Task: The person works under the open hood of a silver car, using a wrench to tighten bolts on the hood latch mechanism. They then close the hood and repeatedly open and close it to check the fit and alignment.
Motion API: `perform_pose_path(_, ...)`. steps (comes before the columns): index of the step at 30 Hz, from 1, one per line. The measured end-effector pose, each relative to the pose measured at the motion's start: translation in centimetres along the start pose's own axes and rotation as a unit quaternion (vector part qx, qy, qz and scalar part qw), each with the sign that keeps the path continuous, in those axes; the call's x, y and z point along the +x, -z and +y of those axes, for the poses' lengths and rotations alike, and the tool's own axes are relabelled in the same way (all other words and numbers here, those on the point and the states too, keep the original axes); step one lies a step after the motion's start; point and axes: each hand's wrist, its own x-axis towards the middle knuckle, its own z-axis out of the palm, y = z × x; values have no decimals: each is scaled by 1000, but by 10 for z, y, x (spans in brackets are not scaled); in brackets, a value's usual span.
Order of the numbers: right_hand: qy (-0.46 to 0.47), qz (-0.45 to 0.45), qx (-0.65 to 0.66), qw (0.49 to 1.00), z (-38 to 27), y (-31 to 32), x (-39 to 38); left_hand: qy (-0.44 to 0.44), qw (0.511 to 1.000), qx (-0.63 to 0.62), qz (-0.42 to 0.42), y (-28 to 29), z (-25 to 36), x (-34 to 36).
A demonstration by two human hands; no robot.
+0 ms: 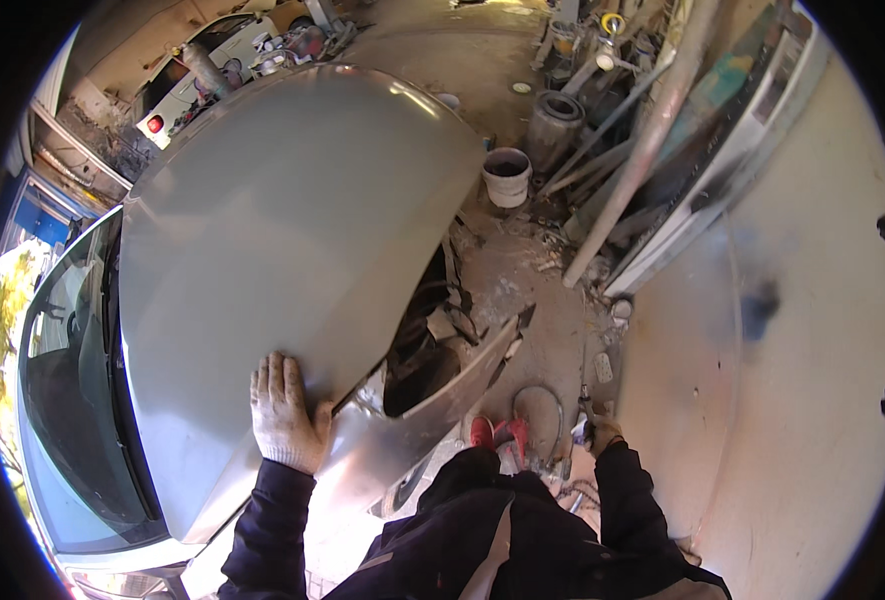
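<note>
My left hand (290,414), in a pale work glove, lies flat near the edge of a grey car hood (292,230), its fingers stretched out and slightly apart. The hood covers the front of the car, beside the windshield (77,390). Below the hood's edge is a bare metal fender (427,420), with a dark gap between the two. My right hand (605,436) is low at my right side, gloved and wrapped round a small dark tool with a metallic part (584,425). Its exact kind is too small to make out.
A white bucket (507,178) and a grey metal cylinder (555,122) stand beyond the fender. Long pipes (652,140) and panels lean on the right, near a pale wall (792,400). A hose (537,392) curls on the floor by my red shoes (499,433). Another car (227,45) stands far left.
</note>
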Motion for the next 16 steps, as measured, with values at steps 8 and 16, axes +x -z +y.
perform_pose_path(8, -73, 51, 67, 994, -163, 8, 57, 114, 992, -53, 24, -7, 21, 61)
perform_pose_path(16, -84, -30, -58, 994, -302, 8, 210, 271, 961, -20, 59, -18, 47, 88)
